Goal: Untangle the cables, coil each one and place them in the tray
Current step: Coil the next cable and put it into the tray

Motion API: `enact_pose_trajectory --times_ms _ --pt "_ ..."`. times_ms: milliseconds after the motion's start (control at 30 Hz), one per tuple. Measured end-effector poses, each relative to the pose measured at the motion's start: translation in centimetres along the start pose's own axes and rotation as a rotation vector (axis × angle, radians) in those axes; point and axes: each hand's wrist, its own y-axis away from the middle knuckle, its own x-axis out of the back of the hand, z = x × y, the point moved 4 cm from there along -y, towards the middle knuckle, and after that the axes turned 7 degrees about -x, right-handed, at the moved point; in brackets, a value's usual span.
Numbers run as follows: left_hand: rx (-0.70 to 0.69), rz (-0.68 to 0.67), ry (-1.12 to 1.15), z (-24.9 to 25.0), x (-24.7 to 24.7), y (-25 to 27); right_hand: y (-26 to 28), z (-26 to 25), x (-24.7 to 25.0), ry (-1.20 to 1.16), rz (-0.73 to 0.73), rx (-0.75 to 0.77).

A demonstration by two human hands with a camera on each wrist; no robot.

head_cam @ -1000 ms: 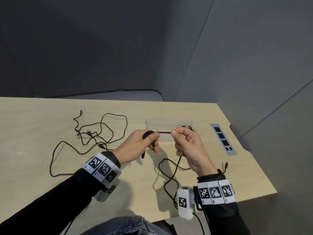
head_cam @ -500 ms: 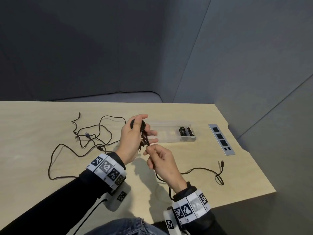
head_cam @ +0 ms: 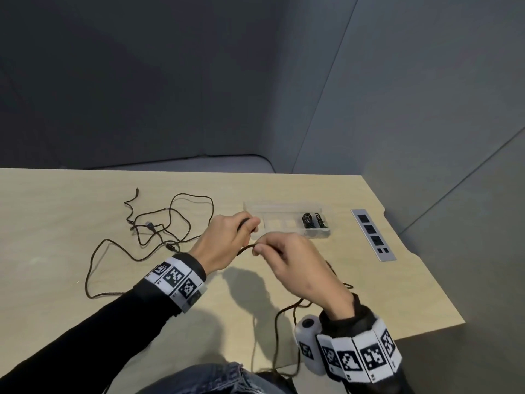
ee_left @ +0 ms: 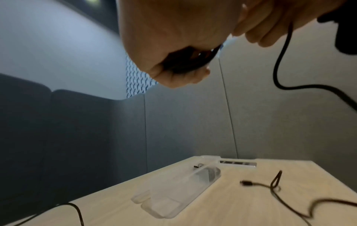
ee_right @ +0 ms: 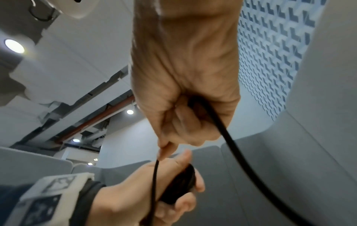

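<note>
My left hand grips a small coil of black cable, held above the table in front of the clear tray. My right hand pinches the same cable just right of the coil; in the right wrist view the cable runs through its curled fingers. The loose tail hangs down over the table's near edge. The tray's right end holds two coiled black cables. A tangle of black cables lies on the table to the left.
A grey socket panel is set into the table right of the tray. The table's right edge is cut at an angle. Grey padded walls close in behind and to the right.
My right hand has swung up and right, carrying the cable round the coil. My left hand has turned over and lowered slightly. The loose tail has shifted towards the near edge.
</note>
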Motion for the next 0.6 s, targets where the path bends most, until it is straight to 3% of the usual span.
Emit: enact_pose_trajectory --times_ms 133,267,467,600 --pt "-0.022 -0.121 0.092 0.6 -0.4 0.1 -0.8 1.0 0.8 -0.062 0.156 0.019" --pt "-0.01 -0.251 0.197 1.0 -1.4 1.0 -1.9 3.2 1.1 -0.456 0.259 -0.111" --pt "0.192 -0.029 0.581 1.4 -0.8 0.5 -2.6 5.5 0.4 -0.819 0.246 -0.281" --pt "0.326 0.178 0.774 1.4 -0.5 0.3 -3.1 5.5 -1.6 -0.917 0.139 -0.262"
